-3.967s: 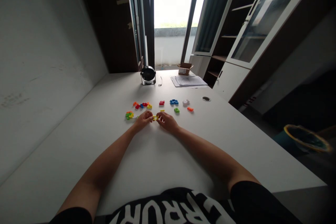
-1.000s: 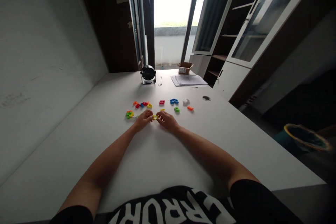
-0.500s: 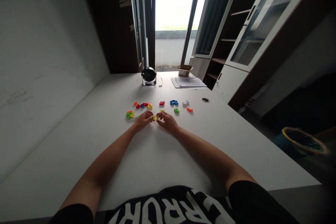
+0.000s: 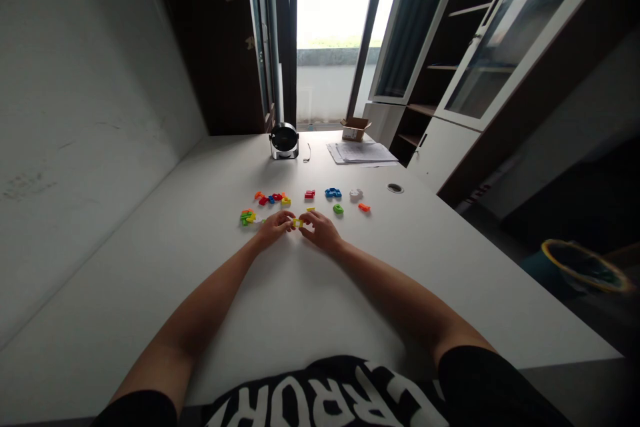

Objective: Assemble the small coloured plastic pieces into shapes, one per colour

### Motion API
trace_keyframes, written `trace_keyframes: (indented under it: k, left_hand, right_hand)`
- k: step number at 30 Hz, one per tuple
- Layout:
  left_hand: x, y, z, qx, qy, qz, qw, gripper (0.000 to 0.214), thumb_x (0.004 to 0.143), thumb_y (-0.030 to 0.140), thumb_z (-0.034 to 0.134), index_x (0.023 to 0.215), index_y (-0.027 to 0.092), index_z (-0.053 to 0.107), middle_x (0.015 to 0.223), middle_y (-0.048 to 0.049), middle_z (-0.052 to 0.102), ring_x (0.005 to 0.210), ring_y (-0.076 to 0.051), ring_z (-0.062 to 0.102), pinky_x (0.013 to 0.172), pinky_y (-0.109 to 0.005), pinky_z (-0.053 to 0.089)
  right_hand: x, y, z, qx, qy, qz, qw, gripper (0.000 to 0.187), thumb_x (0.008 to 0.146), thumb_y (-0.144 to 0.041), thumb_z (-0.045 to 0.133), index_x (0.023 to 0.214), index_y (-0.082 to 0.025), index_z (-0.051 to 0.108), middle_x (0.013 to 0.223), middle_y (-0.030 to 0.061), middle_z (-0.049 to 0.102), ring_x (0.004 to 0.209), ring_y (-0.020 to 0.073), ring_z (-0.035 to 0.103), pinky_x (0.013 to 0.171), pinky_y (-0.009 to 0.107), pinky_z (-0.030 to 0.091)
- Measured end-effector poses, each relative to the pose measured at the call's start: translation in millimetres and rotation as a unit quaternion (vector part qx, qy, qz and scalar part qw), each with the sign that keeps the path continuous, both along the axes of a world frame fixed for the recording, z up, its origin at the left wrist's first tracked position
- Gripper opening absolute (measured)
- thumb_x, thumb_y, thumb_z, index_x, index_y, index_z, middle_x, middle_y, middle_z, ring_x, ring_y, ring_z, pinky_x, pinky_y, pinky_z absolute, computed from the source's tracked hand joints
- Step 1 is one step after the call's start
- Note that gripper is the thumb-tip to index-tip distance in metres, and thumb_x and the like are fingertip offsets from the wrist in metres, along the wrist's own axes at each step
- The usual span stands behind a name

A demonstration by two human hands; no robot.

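Between my two hands is a small yellow plastic piece (image 4: 298,223) with a pale middle; its exact kind is too small to make out. My left hand (image 4: 277,227) pinches its left side, and my right hand (image 4: 320,230) grips its right side. Just beyond my right fingers lies another yellow piece (image 4: 311,209), partly hidden. Left of my left hand is a cluster of green, yellow and orange pieces (image 4: 247,217). Behind the hands lie a red piece (image 4: 310,194), a blue piece (image 4: 333,193), a white piece (image 4: 355,193), a green piece (image 4: 339,209) and an orange piece (image 4: 364,207).
More red, blue, orange and yellow pieces (image 4: 274,198) lie in a row at the back left. Farther off on the white table (image 4: 210,240) stand a black round device (image 4: 284,141), papers (image 4: 363,153) and an open cardboard box (image 4: 355,129). A bin (image 4: 583,267) is right of the table.
The camera view has shifted slightly. Both hands stay together at the yellow piece, which looks slightly turned, showing more of its pale middle.
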State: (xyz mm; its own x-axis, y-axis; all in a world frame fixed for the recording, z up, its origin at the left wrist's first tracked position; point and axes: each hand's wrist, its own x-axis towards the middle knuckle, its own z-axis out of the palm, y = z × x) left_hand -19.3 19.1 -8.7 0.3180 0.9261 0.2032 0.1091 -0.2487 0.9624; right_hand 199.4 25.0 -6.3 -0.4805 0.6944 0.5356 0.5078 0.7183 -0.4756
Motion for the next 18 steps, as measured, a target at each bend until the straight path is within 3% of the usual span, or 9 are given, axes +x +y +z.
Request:
trace_keyframes:
  k: [8,18]
  left_hand:
    - [0,1,-1.5,0.002,0.015,0.011,1.0,0.035,0.087,0.033,0.065,0.118,0.016,0.061,0.084,-0.0052,0.071,0.078,-0.017,0.066,0.076,-0.031,0.052]
    - [-2,4,-7.8,0.006,0.037,0.007,0.999,0.033,0.088,0.034,0.062,0.116,0.017,0.062,0.087,-0.0061,0.072,0.077,-0.016,0.065,0.074,-0.03,0.051]
  right_hand:
    - [2,1,5.7,-0.005,0.009,-0.025,1.0,0.016,0.09,-0.027,0.064,0.106,-0.023,0.064,0.1,0.0062,0.066,0.09,0.0214,0.06,0.079,0.034,0.049]
    - [41,34,12.4,0.038,-0.019,-0.283,0.958,0.018,0.092,-0.034,0.058,0.1,-0.018,0.063,0.105,0.0123,0.064,0.105,0.0313,0.052,0.096,0.045,0.038]
